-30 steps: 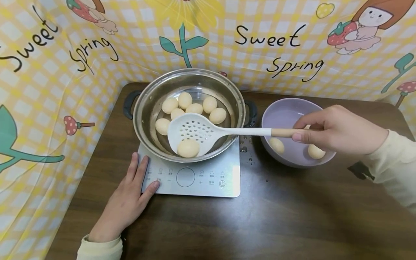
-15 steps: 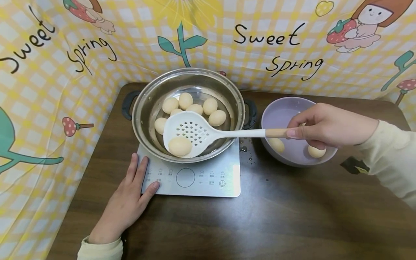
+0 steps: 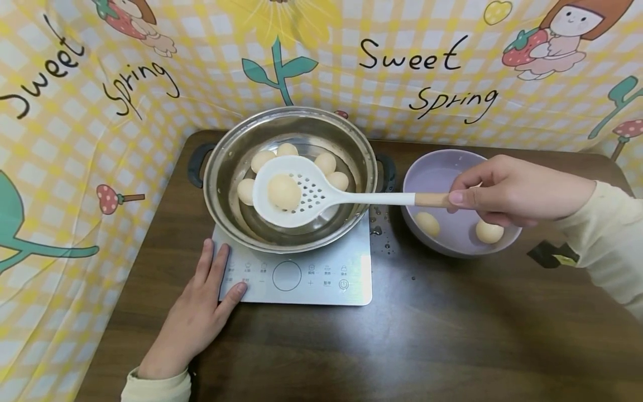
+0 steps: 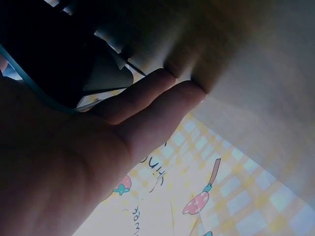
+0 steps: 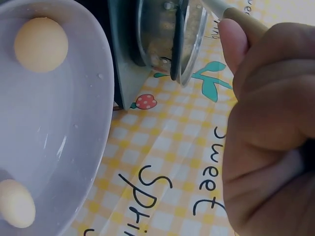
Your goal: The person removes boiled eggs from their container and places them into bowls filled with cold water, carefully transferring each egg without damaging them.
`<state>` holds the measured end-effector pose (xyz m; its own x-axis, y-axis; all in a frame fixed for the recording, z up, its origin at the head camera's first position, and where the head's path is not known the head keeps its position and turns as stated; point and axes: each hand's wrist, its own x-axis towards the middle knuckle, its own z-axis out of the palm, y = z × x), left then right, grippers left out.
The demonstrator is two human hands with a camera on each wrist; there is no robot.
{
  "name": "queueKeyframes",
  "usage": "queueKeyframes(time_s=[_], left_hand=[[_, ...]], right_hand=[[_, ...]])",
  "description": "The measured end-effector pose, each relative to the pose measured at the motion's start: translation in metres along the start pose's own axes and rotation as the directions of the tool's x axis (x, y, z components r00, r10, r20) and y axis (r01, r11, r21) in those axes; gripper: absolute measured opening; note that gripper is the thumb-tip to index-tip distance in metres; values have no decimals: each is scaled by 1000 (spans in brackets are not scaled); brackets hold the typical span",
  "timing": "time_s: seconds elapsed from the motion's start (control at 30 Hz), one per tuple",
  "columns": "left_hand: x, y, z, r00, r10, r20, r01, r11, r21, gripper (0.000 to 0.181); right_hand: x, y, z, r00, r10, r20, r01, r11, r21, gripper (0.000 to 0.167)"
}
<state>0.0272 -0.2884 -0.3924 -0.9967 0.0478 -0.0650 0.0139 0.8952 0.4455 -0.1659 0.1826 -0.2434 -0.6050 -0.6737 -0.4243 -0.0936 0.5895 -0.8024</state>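
Egg in slotted spoon over pot at left, handle pinched by curled right hand, presumably level against rolling, left hand spread, gripping nothing, at left edge of cooker, likely steadying.

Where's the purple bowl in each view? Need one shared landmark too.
Head: purple bowl at picture right, beside the pot, partly behind the right hand.
Left wrist: not in it.
Right wrist: at picture left, cut off by the frame, two eggs inside.
Shared landmark: yellow-checked cloth, in all three.
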Motion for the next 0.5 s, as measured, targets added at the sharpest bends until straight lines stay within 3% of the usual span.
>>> queueKeyframes(time_s=[0.23,0.5], left_hand=[[0,0,0,1000,1,1,-1,1000,6,79],[1,1,-1,1000,-14,24,14,1000,2,79]], right_hand=[[-13,7,-7,1000,0,-25,1,999,44,22],[-35,15,-13,998,-16,-61,16,1000,-3,24]])
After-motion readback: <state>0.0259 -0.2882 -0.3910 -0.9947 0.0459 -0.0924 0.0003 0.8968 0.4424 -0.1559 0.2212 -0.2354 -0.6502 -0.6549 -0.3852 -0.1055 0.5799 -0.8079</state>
